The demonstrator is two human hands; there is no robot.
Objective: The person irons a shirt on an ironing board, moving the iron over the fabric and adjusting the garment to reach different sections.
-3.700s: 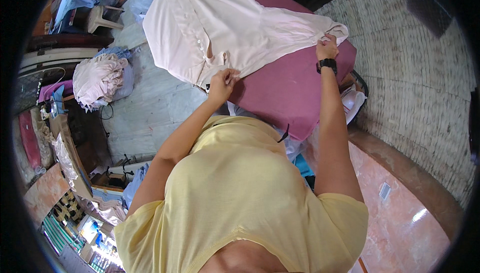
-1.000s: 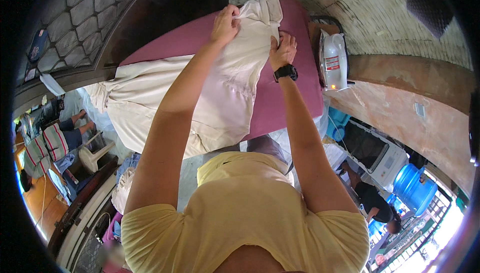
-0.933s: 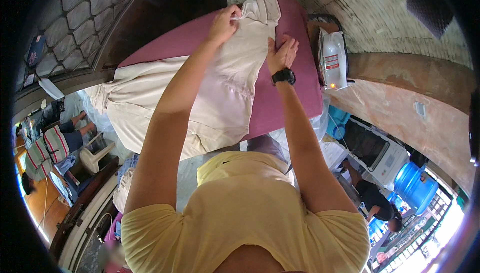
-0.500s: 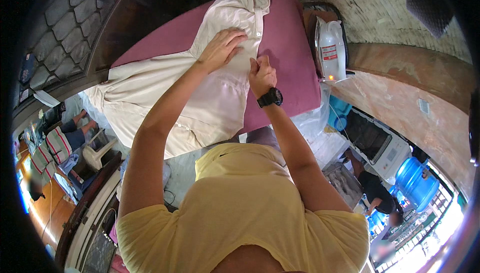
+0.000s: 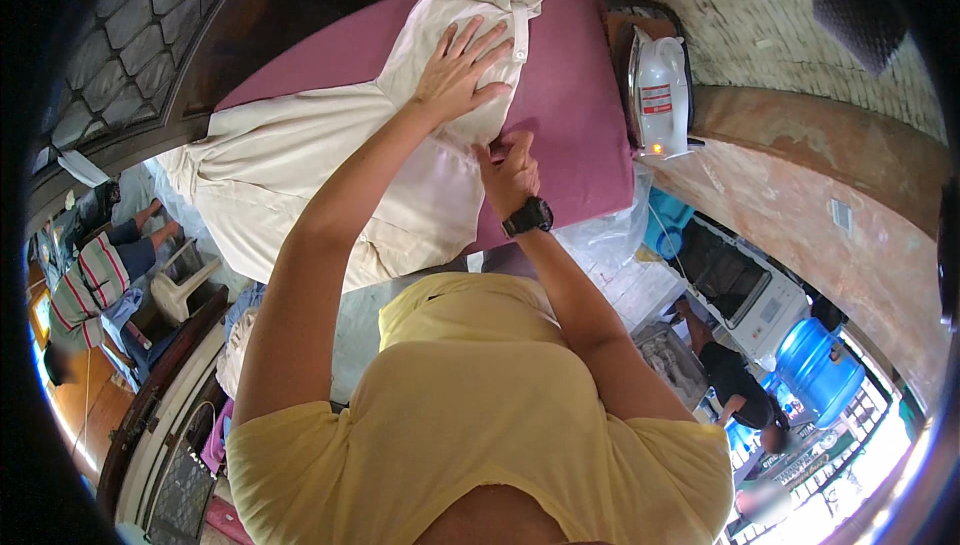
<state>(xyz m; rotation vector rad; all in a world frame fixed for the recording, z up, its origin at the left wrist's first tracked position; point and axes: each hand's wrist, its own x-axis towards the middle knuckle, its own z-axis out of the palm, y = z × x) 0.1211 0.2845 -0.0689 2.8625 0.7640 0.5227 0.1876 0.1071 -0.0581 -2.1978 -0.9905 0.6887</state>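
Observation:
A cream buttoned shirt [image 5: 330, 160] lies spread over the maroon padded ironing board [image 5: 578, 85], its collar end at the far side and its wide part draping off to the left and toward me. Flat on the cloth, beside the button strip, rests my left hand [image 5: 462, 75], fingers spread. My right hand [image 5: 512, 171], with a black watch on the wrist, pinches the shirt's front edge nearer to me. At the board's right end a white iron [image 5: 661, 95] stands with a small orange light lit.
A stone-like wall [image 5: 810, 165] curves along the right. Beyond the board on that side are a white washing machine [image 5: 770, 310], a blue water jug [image 5: 820, 370] and a person in dark clothes [image 5: 735, 380]. Another person in a striped top [image 5: 88, 290] is at left, near a pale plastic chair [image 5: 185, 285].
My left hand has slid farther up the shirt and its fingers have spread. My right hand has shifted toward me and slightly left, with the shirt edge in its fingers.

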